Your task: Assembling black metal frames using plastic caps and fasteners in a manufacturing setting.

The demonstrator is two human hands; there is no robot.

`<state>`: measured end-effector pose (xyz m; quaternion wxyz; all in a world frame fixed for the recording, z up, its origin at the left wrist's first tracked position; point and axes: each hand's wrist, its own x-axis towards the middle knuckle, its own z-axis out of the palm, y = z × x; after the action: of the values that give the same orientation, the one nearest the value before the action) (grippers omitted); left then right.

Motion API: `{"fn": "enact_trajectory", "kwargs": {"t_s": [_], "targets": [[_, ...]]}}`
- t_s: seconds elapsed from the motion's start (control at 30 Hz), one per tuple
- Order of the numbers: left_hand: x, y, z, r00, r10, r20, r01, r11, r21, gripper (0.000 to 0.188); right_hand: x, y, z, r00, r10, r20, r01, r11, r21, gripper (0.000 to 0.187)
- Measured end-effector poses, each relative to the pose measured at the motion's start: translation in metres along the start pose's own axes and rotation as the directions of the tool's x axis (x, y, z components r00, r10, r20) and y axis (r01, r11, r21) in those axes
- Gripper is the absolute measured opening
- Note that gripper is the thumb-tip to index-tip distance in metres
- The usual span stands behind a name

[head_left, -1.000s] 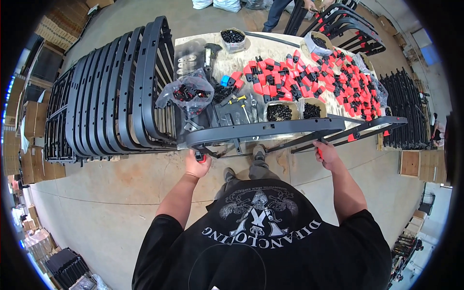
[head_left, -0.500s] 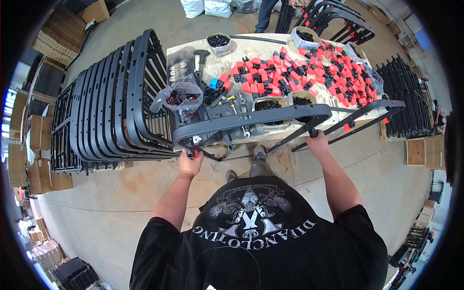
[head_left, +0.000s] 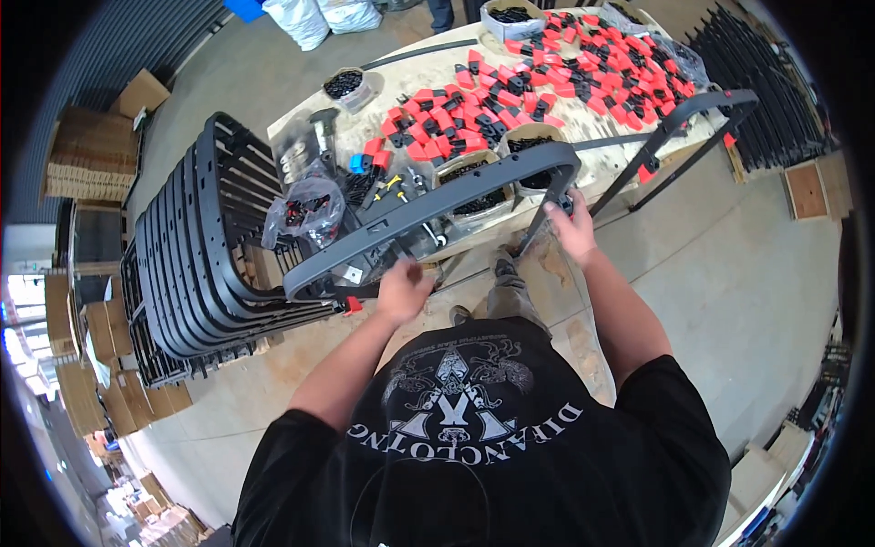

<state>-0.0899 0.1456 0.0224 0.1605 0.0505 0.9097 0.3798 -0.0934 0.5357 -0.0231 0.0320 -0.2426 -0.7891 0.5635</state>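
Observation:
A black metal tube frame (head_left: pixel 437 202) with rounded corners leans against the near edge of the table. My right hand (head_left: pixel 574 230) is at its right corner, fingers closed around a small black part (head_left: pixel 564 202) beside the tube. My left hand (head_left: pixel 404 292) is just below the frame's top bar, left of its middle. Blur and angle hide those fingers, so their grip does not show. A red clip (head_left: pixel 353 305) sits on the frame's lower left part, apart from my left hand. A second black frame (head_left: pixel 652 150) with red clips leans to the right.
On the wooden table (head_left: pixel 410 87) lie many red-and-black clips (head_left: pixel 447 118), boxes of black parts (head_left: pixel 474 187), a bag of small parts (head_left: pixel 305 210), a hammer (head_left: pixel 324 132) and yellow-handled tools (head_left: pixel 392 187). Stacked black frames (head_left: pixel 187 246) stand left; more black frames (head_left: pixel 761 87) stand right.
My left hand has come off the frame's left corner and moved right, uncovering the red clip there. My right hand stays at the right corner. The head view has shifted and tilted.

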Motion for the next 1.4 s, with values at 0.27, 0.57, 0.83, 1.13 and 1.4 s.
{"fn": "enact_trajectory", "kwargs": {"t_s": [0.27,0.57,0.83,1.13,1.4], "targets": [[0.130,0.042,0.053,0.943,-0.324,-0.073,0.330,0.888,0.321,0.057,-0.024,-0.041,-0.033,0.956,0.226,0.186,-0.283,0.878,0.387,0.069],[0.126,0.042,0.041,0.945,-0.287,-0.158,0.303,0.949,0.091,0.056,-0.042,-0.068,-0.040,0.923,0.380,0.061,-0.384,0.900,0.204,0.080],[0.024,0.003,0.017,0.983,-0.021,-0.180,-0.013,0.983,-0.185,0.034,-0.131,-0.035,0.020,0.903,0.385,0.192,-0.422,0.880,0.218,0.059],[-0.044,0.072,-0.004,0.915,0.402,0.024,-0.395,0.908,-0.142,0.044,-0.122,-0.144,0.127,0.873,0.061,0.483,-0.264,0.892,0.366,0.028],[-0.048,0.064,-0.017,0.896,0.435,-0.092,-0.443,0.858,-0.258,0.034,-0.135,-0.143,0.110,0.891,-0.184,0.415,0.249,0.962,-0.108,0.041]]}}
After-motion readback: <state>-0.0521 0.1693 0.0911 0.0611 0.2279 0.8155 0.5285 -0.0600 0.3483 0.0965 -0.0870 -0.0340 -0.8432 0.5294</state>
